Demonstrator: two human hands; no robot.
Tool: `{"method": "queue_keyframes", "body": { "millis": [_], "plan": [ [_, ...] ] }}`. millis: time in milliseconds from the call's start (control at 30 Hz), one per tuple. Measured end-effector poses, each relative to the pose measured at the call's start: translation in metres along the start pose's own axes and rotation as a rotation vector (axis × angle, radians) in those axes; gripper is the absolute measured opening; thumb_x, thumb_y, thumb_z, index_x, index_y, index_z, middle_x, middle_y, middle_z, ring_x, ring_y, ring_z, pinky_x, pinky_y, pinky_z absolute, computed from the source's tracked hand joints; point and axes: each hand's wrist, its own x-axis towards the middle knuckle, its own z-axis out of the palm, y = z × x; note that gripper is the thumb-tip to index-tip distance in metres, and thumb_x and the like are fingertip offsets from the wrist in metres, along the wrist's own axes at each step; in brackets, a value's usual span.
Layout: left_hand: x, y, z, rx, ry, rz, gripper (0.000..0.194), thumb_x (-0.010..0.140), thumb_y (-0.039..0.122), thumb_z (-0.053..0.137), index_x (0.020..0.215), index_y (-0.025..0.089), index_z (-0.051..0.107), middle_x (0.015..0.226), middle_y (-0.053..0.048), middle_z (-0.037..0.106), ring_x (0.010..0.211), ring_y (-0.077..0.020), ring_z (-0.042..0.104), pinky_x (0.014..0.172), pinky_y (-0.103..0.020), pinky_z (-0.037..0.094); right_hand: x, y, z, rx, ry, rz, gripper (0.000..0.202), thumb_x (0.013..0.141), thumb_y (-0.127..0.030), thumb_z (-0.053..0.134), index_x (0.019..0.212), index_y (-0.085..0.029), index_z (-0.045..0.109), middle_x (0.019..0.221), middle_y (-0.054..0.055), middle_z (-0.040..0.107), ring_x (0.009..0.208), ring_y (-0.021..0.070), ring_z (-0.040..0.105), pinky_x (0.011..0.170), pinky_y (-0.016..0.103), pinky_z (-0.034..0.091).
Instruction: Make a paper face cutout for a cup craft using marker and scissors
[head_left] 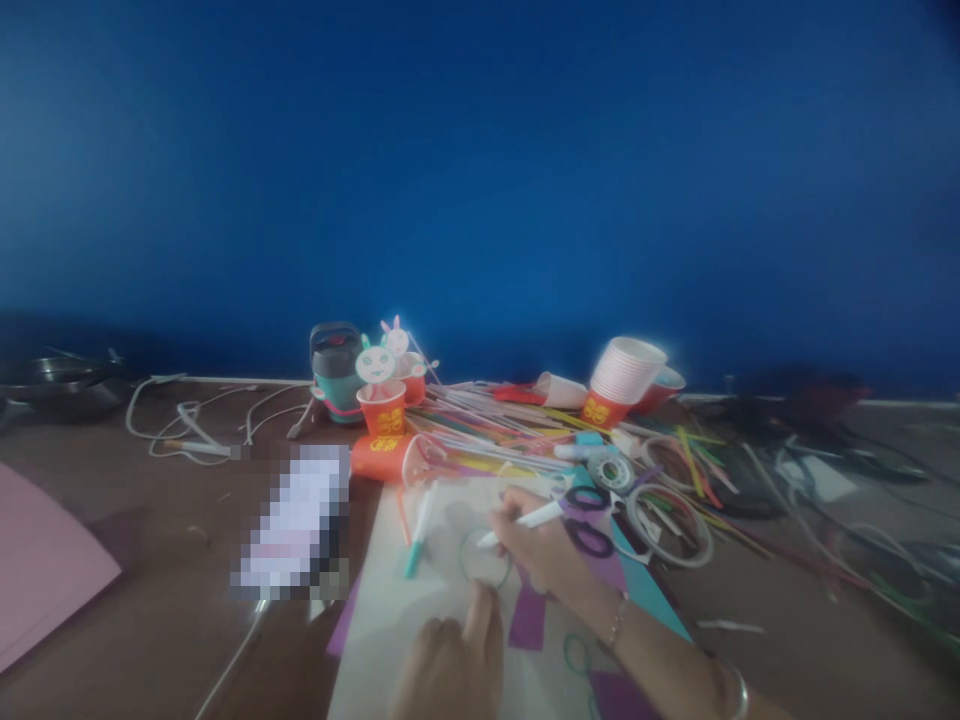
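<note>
One marker [543, 514] between right fingers [514, 502]

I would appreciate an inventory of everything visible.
Paper: one, whitish, centre
Pen: one, white, over paper
Marker: one, white-green, on paper
Scraps: several, purple, about paper
Scissors: one, black-handled, by pen
Tape roll: one, white, beyond scissors
Cups: many, red-white, back
Rabbit faces: two, white, back
Container: one, grey-teal, back left
Strips: many, mixed, back
Cables: several, white, left
Pixelated object: one, pale, left
Sheet: one, pink, left
Tabletop: one, brown, beneath
Wall: one, blue, behind
Edge clutter: uncountable, dark, blurred
Left hand: one, on paper
Right hand: one, on pen
</note>
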Motion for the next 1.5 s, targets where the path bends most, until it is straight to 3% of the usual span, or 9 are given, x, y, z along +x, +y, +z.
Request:
{"method": "queue_keyframes", "body": {
  "millis": [567,867,1167,1500],
  "plan": [
    [0.000,0.000,-0.001,-0.006,-0.005,-0.014,0.049,0.074,0.011,0.054,0.123,0.017,0.057,0.118,-0.018,0.058,0.051,-0.0086,0.052,0.050,-0.025,0.040,0.002,0.007,0.000,0.011,0.008,0.012,0.022,0.074,-0.032,0.052,0.059,-0.021,0.040,0.045,-0.007,0.049,0.035,0.0048,0.031,0.034,0.017,0.020],
    [0.000,-0.001,-0.001,0.003,-0.006,0.002,0.049,0.075,0.011,0.053,0.123,0.017,0.057,0.117,-0.017,0.058,0.052,-0.0078,0.053,0.050,-0.024,0.040,0.002,-0.010,0.001,0.069,0.099,0.047,0.022,0.069,-0.031,0.051,0.055,-0.022,0.038,0.045,-0.004,0.049,0.042,0.0092,0.040,0.040,0.021,0.029],
    [0.001,-0.001,-0.004,0.007,-0.002,-0.005,0.046,0.076,0.011,0.053,0.121,0.017,0.058,0.117,-0.016,0.058,0.052,-0.0076,0.053,0.051,-0.023,0.040,0.003,0.006,0.000,0.057,0.017,-0.011,0.022,0.073,-0.032,0.051,0.057,-0.021,0.040,0.045,-0.006,0.047,0.038,0.0062,0.032,0.037,0.018,0.023],
    [0.001,0.000,-0.003,0.005,-0.010,-0.018,0.049,0.076,0.012,0.053,0.124,0.018,0.056,0.116,-0.018,0.058,0.052,-0.0084,0.053,0.051,-0.025,0.041,0.002,0.000,0.000,0.037,0.010,0.029,0.023,0.073,-0.034,0.053,0.058,-0.021,0.041,0.041,-0.008,0.041,0.035,0.0054,0.028,0.035,0.018,0.019]
  ]
}}
